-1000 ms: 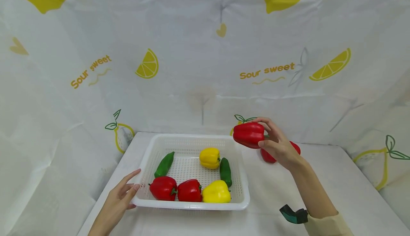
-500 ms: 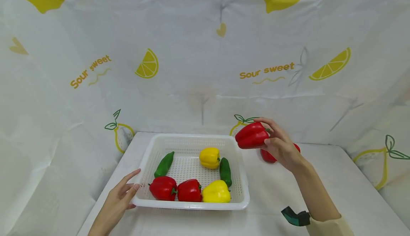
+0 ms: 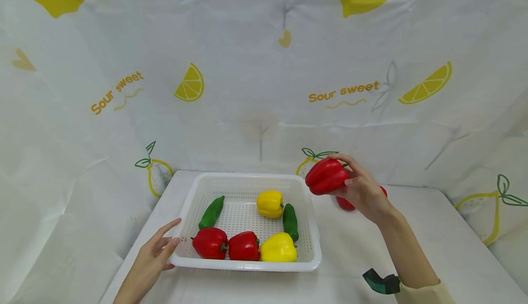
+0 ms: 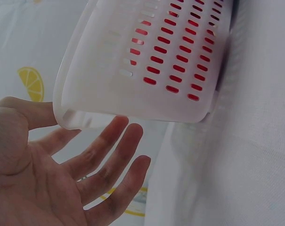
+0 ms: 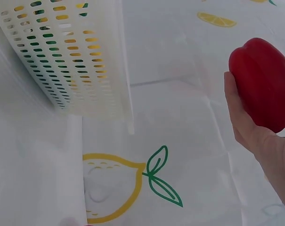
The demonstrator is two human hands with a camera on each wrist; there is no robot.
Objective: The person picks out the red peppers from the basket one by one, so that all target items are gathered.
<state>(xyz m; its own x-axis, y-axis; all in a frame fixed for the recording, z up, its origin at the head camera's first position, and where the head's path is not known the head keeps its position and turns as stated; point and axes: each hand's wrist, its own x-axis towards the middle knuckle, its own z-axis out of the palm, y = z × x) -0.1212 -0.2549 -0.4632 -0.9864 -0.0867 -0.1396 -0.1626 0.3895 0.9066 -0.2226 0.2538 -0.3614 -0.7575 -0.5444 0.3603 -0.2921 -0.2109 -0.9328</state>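
My right hand holds a red bell pepper by its stem end, raised beside the right rim of a white plastic basket. In the right wrist view the fingers lie along the side of this pepper. At the basket's front left corner, my left hand touches the rim with relaxed, spread fingers; the left wrist view shows the fingers nearly straight. Inside the basket are two red bell peppers, two yellow bell peppers and two long green peppers.
Another red bell pepper lies on the white table behind my right hand, partly hidden. A white lemon-print sheet hangs behind and at the sides. A dark strap sticks out at my right sleeve.
My right hand has tilted the red bell pepper and shifted it slightly right, its left end now lower. The left hand and the basket have stayed put.
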